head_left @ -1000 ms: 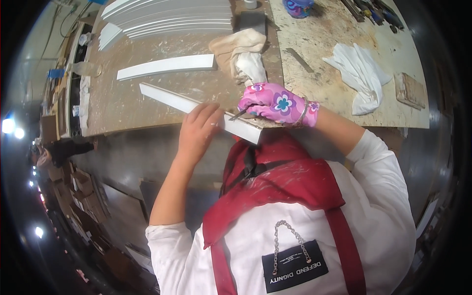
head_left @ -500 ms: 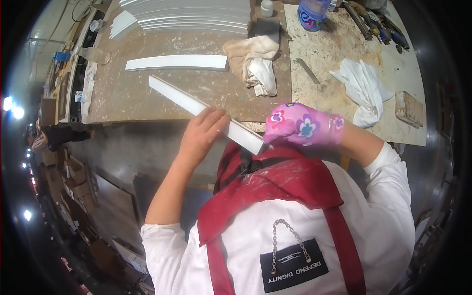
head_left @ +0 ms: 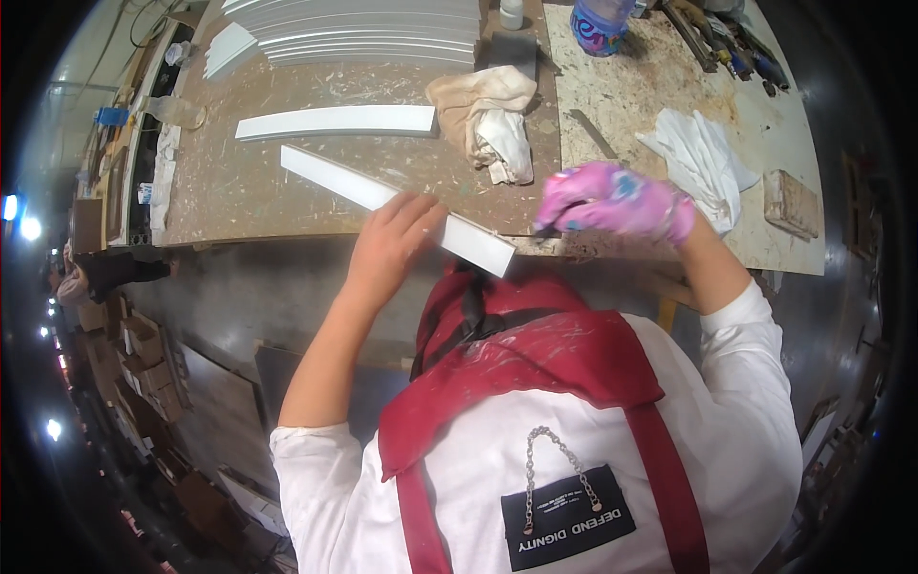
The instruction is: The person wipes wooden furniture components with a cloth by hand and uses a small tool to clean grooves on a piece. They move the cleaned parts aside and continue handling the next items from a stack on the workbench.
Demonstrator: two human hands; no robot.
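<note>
My bare left hand (head_left: 394,247) grips a long white strip (head_left: 330,179) near its middle, fingers over the top edge. The strip slants across the table's front edge, its near end (head_left: 483,251) reaching out past it in front of my apron. My right hand (head_left: 612,203), in a pink flowered glove, is raised to the right of that end, apart from it. Its fingers are curled, with a small dark tip showing below them; motion blur hides what it is. Another white strip (head_left: 335,121) lies flat farther back.
A stack of white strips (head_left: 363,33) fills the back of the table (head_left: 215,191). Crumpled cloths (head_left: 499,143) lie right of centre, and a white cloth (head_left: 703,163) farther right beside a worn block (head_left: 790,206). A bottle (head_left: 601,27) and several tools (head_left: 712,43) stand at the back right.
My right hand has moved away from the strip's near end, up and to the right. My left hand keeps its hold, and the strip's near end sits slightly higher in view.
</note>
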